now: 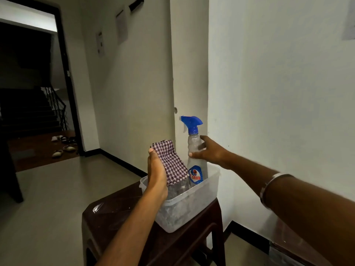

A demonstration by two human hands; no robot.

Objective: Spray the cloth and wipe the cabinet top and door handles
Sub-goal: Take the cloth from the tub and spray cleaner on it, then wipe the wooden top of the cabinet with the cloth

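My left hand (156, 169) holds a folded purple-and-white checked cloth (170, 161) upright above a clear plastic tub (192, 210). A clear spray bottle (196, 150) with a blue trigger head stands in the tub's far right corner. Around the bottle's neck, my right hand (210, 151) has its thumb on the front and its fingers curled behind. The bottle's base still sits inside the tub. A metal bangle is on my right wrist.
The tub rests on a dark brown plastic stool (119, 214) against the white wall (278, 93). A dark surface edge (284, 244) shows at lower right. A doorway (38, 93) at left leads to stairs, with several sandals (63, 144) on the floor.
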